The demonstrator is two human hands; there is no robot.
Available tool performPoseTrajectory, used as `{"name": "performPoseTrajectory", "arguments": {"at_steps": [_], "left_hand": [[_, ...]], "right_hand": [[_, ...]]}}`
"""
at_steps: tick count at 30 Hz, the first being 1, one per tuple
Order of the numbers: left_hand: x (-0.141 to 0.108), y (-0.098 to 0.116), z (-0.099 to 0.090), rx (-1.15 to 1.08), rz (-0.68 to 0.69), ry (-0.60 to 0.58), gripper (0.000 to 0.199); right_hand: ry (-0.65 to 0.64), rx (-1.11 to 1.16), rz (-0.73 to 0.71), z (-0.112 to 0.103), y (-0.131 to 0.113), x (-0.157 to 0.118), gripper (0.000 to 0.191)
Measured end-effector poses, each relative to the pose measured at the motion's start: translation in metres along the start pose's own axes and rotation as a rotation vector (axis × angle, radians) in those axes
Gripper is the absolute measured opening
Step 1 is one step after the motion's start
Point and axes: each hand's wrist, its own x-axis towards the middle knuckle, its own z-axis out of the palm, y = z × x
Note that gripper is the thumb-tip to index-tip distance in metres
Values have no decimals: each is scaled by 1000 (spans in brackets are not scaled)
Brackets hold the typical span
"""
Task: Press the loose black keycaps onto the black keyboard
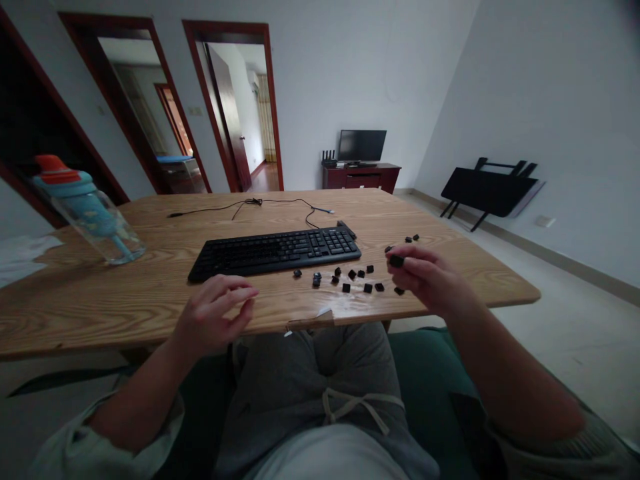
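Observation:
Between the thumb and fingers of my right hand [425, 277] is a small black keycap [396, 261], held just above the table's right part. My left hand [215, 313] hovers by the near table edge, fingers loosely apart and nothing in them. A black keyboard [275, 250] lies at a slight slant beyond my hands; part of its key area looks darker and bare of keycaps. Several loose keycaps [368, 288] are scattered on the wood between the keyboard and my right hand. Some more lie beyond that hand, and one shows partly under it.
The wooden table [150, 293] has a chipped near edge with peeling film [320, 319]. A clear bottle [95, 220] with an orange lid stands at the left beside white tissue [25, 257]. A thin black cable [255, 201] runs behind the keyboard.

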Motion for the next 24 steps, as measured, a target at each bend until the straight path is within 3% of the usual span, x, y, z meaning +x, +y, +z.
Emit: {"name": "performPoseTrajectory", "arguments": {"at_steps": [2,5,11,16,24], "left_hand": [[18,23,4,-67,42,46,31],[49,52,11,-159,97,97,32],[91,75,28,-257,107,49,34],[98,81,36,-261,125,24,26],[85,72,37,-246,86,-58,13]], "right_hand": [[-90,226,-6,28,-4,-6,33],[-197,394,0,57,-3,-8,31],[-247,470,24,69,6,-5,28],[-237,482,27,74,13,-9,28],[-246,387,115,84,33,-11,32]]}}
